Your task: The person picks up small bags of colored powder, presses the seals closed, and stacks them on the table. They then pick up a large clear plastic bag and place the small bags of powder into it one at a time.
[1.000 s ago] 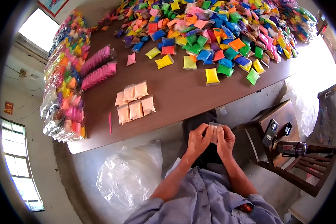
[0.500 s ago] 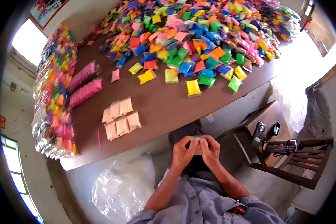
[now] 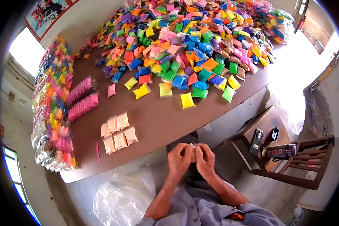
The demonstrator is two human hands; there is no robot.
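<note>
Close in front of my body, past the table's near edge, my left hand (image 3: 179, 158) and my right hand (image 3: 204, 159) meet with fingers closed and thumbs side by side. Both pinch a small peach packet (image 3: 193, 158), which shows only as a sliver between them; the fingers cover most of it. On the table ahead and to the left lie several peach packets (image 3: 120, 139) in two short rows. A thin pink stick (image 3: 98, 152) rests left of those rows.
Colourful packets (image 3: 173, 67) heap across the brown table (image 3: 139, 107). Pink packet stacks (image 3: 83, 106) and bagged packets (image 3: 52, 113) line its left side. Clear plastic (image 3: 124, 196) lies on the floor. A wooden chair (image 3: 309, 184) at right carries a flask (image 3: 281, 151) and a dark device (image 3: 256, 142).
The camera view has tilted, so the table appears lower and slightly left. My hands remain together on the packet, with the thumbs now drawn closer and less of the packet showing.
</note>
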